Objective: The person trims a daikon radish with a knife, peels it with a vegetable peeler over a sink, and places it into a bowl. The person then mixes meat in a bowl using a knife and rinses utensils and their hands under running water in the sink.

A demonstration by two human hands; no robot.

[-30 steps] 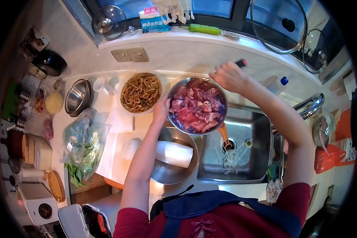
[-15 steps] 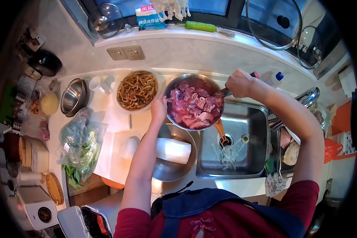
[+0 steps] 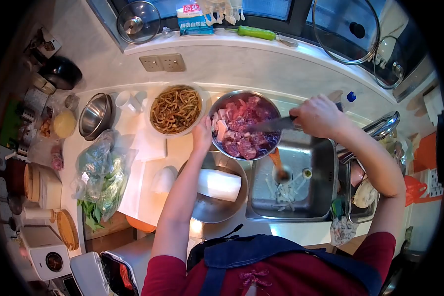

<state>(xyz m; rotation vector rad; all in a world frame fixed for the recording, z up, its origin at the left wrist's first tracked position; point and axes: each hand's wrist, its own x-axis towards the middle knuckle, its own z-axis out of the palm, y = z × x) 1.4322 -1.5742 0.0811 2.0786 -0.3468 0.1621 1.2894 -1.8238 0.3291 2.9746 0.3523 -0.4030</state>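
Chunks of raw red meat [image 3: 244, 143] fill a steel bowl [image 3: 242, 159] near the sink's upper left corner. My left hand [image 3: 202, 134] is closed on the bowl's left rim. In my right hand [image 3: 319, 117], fingers are wrapped round the handle of a knife [image 3: 271, 125]; its blade reaches left over the rim into the meat, and the tip is hard to make out. Just below, a larger steel bowl [image 3: 214, 213] contains a thick white peeled radish-like piece [image 3: 219, 184]. A bowl of brown strips [image 3: 176, 109] stands left of the meat.
The sink [image 3: 293, 209] holds pale peelings and a wooden-handled utensil [image 3: 277, 158]; its faucet [image 3: 382, 126] is at right. Bagged leafy greens [image 3: 103, 180] lie on the left counter by nested steel bowls [image 3: 95, 116]. Glass lids [image 3: 138, 22] and a green pepper [image 3: 256, 32] line the sill.
My right hand has moved right, and more of the knife blade shows across the bowl. The meat has shifted, with pale pieces now at the left. My left hand stays on the rim.
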